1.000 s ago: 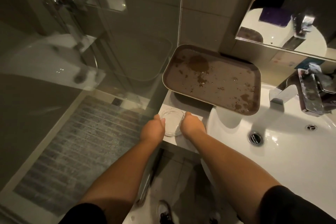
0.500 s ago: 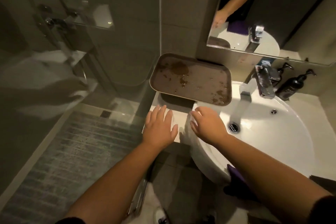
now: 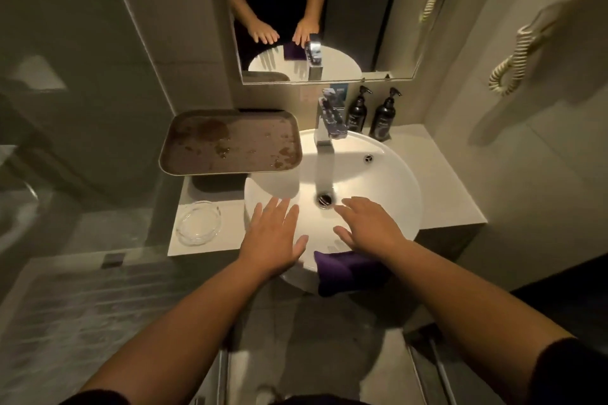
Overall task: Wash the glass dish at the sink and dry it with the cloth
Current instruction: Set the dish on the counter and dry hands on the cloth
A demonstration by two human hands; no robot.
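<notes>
The clear glass dish [image 3: 198,223] rests alone on the white counter, left of the round white sink [image 3: 388,174]. My left hand [image 3: 274,237] hovers flat over the sink's near left rim, fingers spread, holding nothing. My right hand [image 3: 368,223] is spread over the basin beside the drain [image 3: 325,199], also empty. A purple cloth [image 3: 345,268] hangs over the sink's front rim, partly under my right wrist. Water runs from the chrome tap [image 3: 327,128] into the basin.
A stained brown tray [image 3: 230,141] sits raised at the back left, overlapping the sink rim. Two dark pump bottles [image 3: 371,113] stand behind the tap. A mirror [image 3: 362,10] hangs above. A glass shower panel is at the left, a coiled cord [image 3: 513,62] at the right.
Both hands let go of the glass dish on the counter and moved right, over the sink, with fingers spread. The view has swung right and up onto the sink.
</notes>
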